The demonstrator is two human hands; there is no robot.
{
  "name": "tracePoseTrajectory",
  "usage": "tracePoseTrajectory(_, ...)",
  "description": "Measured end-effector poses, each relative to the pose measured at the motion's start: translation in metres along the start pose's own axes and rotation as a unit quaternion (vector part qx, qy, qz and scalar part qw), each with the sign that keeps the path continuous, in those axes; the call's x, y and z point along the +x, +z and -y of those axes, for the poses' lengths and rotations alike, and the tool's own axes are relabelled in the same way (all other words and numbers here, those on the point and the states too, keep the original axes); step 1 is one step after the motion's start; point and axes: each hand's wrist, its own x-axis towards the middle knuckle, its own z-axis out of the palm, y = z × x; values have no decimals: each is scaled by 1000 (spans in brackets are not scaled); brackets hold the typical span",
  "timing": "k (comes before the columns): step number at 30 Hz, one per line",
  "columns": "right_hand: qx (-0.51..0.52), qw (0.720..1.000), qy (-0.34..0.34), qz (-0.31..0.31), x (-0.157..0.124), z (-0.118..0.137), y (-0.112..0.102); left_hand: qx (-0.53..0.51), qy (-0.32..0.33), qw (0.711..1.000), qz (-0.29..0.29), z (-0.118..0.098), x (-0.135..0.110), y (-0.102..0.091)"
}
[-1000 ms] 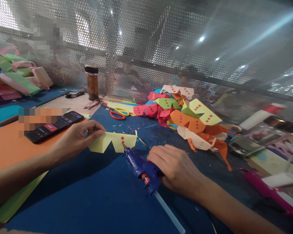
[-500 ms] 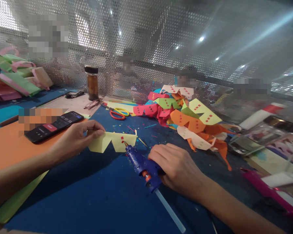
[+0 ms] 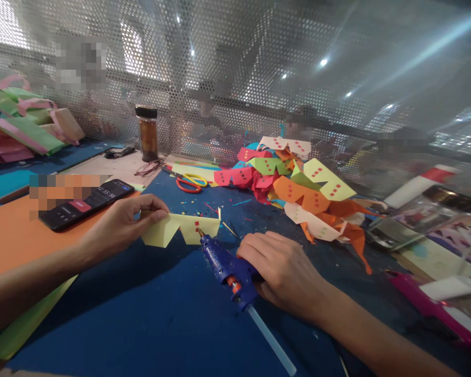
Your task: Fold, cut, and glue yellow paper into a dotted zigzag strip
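Between the thumb and fingers of my left hand (image 3: 131,222) is the left end of a folded yellow paper cutout (image 3: 160,230), which has notches along its lower edge and small red squares on its right half. My right hand (image 3: 280,269) wraps round the handle of a blue glue gun (image 3: 225,267). The gun's metal nozzle points up and left at the red squares, touching or nearly touching the paper. A translucent glue stick (image 3: 272,340) juts from the gun's back end. Tiny paper scraps lie just beyond the cutout.
Scissors (image 3: 191,182) with red and yellow handles lie behind. A pile of coloured paper cutouts (image 3: 302,193) stands at right of centre. At left are a phone (image 3: 86,204) on orange paper (image 3: 11,246) and a brown jar (image 3: 148,133). A clear container (image 3: 427,214) stands at right.
The glue gun's nozzle has shifted very slightly left and up on the yellow paper. My left hand keeps its grip on the paper in the same place.
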Motion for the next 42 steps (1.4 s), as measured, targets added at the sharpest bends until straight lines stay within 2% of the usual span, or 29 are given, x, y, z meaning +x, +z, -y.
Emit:
tracePoseTrajectory(11,-2,1000,-13,3,-1,1,5,4,-2,1000,-10,-2,1,0)
tracePoseTrajectory(25,-7,1000,6,16,-1,0,2,-13,-3,1000,-6,-2,1,0)
tracePoseTrajectory(42,12,1000,1,-2,-1,2,1,-17,-15,1000,7,-10,-2,-2)
